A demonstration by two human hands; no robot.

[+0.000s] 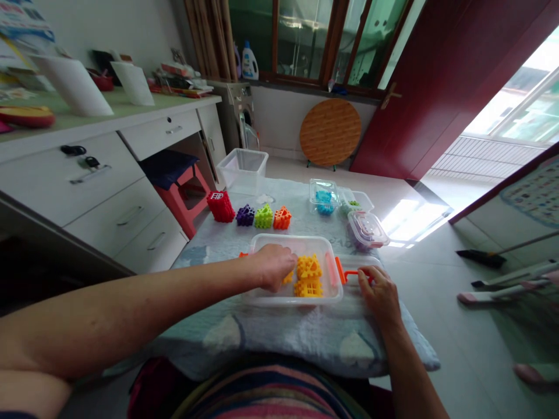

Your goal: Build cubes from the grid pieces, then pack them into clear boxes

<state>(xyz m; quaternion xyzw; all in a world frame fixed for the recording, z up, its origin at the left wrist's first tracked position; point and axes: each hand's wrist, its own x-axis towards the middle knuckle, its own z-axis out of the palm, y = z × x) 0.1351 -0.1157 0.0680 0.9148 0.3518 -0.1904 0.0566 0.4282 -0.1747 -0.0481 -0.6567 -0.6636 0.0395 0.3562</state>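
Note:
A translucent plastic box with orange side clips stands in front of me on the cloth-covered table. Yellow interlocking blocks are in its right half. My left hand reaches into the box from the left, fingers curled down, with a yellow block partly showing under them. To the right of the box, my right hand has its fingers closed round an orange handle; its grip is partly hidden.
Behind the box stand red, purple, green and orange block shapes in a row. Clear containers sit at the back right, one with blue pieces. An open clear bin is at the back left.

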